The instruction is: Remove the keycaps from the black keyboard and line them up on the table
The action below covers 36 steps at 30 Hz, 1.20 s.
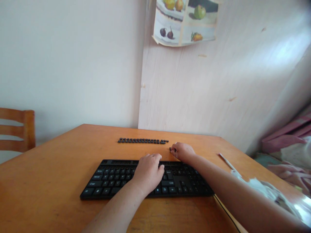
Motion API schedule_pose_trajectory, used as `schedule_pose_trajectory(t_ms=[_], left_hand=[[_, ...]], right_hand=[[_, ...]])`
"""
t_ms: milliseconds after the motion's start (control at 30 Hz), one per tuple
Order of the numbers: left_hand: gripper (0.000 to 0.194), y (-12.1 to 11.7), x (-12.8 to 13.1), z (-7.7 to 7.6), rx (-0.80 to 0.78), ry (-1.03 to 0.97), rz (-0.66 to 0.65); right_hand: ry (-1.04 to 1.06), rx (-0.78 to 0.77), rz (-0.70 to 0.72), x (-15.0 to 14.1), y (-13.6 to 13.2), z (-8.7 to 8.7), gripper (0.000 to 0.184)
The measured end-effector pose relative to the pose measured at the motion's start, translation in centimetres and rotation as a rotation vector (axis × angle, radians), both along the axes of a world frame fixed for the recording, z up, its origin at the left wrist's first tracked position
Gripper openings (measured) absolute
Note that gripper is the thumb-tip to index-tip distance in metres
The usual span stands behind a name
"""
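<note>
A black keyboard (pixel 116 177) lies on the wooden table. My left hand (pixel 149 170) rests on its middle, thumb apart from the fingers and nothing visible in the grasp; the fingertips are partly hidden. Beyond the keyboard's back edge, my right hand (pixel 182 151) is low over the tabletop, its fingers pinched around a small black keycap (pixel 170 149). Loose black keycaps (pixel 141 141) stand in two rows farther back, left of my right hand. Along the keyboard's top, a strip (pixel 123 162) shows no keycaps. My right forearm covers part of the number pad.
On the table's right side lie a thin white stick (pixel 227 161) and a crumpled whitish plastic bag (pixel 267 191). A dark cable (pixel 227 212) runs off the near edge. A wooden chair (pixel 29 129) stands at the left. Pink cloth (pixel 291 127) is piled at the right.
</note>
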<state>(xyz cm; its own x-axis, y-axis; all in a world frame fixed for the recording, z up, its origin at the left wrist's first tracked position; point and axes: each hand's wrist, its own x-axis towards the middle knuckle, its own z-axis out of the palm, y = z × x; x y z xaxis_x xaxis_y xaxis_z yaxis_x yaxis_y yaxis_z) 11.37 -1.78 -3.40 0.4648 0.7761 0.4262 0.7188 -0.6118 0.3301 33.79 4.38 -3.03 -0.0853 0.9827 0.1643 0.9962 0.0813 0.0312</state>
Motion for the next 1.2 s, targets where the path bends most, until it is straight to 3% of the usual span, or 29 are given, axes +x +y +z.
schedule_pose_trajectory(t_ms=[300,600,733,900,1200], left_hand=[[0.021,-0.2,-0.1,0.4,-0.01,0.018,-0.014],[0.018,-0.3,-0.1,0.4,0.008,0.042,-0.008],[0.016,-0.3,-0.1,0.4,0.015,0.055,-0.015],[0.018,-0.4,-0.1,0.6,0.024,0.08,-0.024],[0.018,-0.5,-0.2,0.9,0.025,0.112,-0.041]], right_hand=[[0.071,0.033,-0.036,0.2,-0.4,1.1,0.028],[0.575,0.246,0.019,1.8,-3.3,3.8,0.028],[0.799,0.177,0.013,1.4,-5.5,4.3,0.022],[0.939,-0.046,0.078,0.6,-8.1,4.5,0.032],[0.769,-0.081,0.066,-0.5,-9.4,3.5,0.032]])
